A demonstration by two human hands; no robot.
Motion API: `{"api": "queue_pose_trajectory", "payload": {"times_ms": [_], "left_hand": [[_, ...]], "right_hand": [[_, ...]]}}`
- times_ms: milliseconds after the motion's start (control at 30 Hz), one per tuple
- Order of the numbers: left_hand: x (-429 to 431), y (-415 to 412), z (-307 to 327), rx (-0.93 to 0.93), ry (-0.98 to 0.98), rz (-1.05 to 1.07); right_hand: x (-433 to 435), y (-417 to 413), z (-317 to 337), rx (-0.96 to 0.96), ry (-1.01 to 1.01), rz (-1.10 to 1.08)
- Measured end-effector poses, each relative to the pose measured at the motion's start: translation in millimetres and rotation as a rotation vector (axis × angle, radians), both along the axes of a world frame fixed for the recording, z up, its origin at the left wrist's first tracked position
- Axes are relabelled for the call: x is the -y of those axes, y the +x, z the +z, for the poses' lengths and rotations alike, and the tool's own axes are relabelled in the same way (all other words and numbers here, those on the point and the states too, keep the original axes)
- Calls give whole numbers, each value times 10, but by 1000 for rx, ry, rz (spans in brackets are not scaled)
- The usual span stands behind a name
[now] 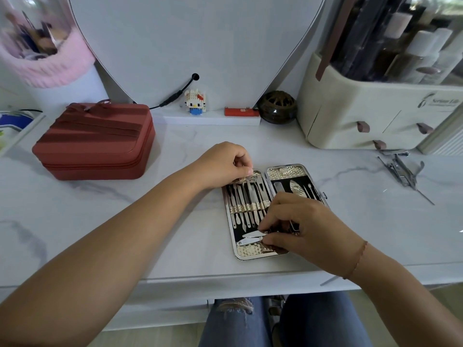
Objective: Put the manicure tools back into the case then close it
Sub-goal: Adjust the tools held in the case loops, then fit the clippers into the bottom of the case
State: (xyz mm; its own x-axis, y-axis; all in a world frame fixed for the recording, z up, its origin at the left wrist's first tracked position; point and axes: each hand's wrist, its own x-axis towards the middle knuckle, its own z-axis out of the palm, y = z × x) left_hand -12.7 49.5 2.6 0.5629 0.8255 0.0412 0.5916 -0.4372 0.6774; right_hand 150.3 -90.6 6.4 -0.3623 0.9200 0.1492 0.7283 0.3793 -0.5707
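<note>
The shiny metal case (250,257) lies open flat on the smooth marble table (150,221); its black inside holds a row of thin silver tools (246,204) under a gold band; the left hand (225,164) pinches the case's top corner; the right hand (300,221) pinches a flat nail clipper (250,237) low in the left half; more loose tools (403,171) lie well apart, beside a cream box.

Head-worn wide-angle view, forward and down, close over marble desk (160,221) and open case (241,256).
</note>
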Motion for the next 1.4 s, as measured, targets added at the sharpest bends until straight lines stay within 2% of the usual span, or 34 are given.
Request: {"api": "queue_pose_trajectory", "payload": {"times_ms": [200, 367, 500, 633, 700, 800, 867, 933, 1100, 1267, 1400], "left_hand": [[0, -4, 0, -2, 4, 4], [-2, -4, -6, 7, 0, -2], [-18, 2, -20, 6, -5, -7], [-44, -1, -32, 12, -4, -21], [-49, -4, -26, 16, -6, -25], [-43, 1, -13, 30, -11, -21], [-41, 2, -15, 37, -20, -12], [-44, -1, -14, 35, -17, -5], [-44, -4, -12, 38, -15, 5], [-32, -7, 0, 44, -24, 15], [-25, -3, 4, 54, -43, 32]], "right_hand": [[-8, 12, -51, -19, 70, 34], [58, -24, -118, 16, 165, -57], [71, -27, -128, 6, 149, -82], [92, 163, 38, -57, 35, -78], [46, 459, 126, -72, 94, -216], [-107, 1107, 115, -95, 234, -648], [-208, 1540, 39, -20, 231, -945], [-283, 1841, -23, 106, 174, -1092], [-385, 2000, -80, 276, 52, -1134], [-411, 2002, -123, 242, 50, -1142], [-398, 1969, -136, 125, 137, -1131]]}}
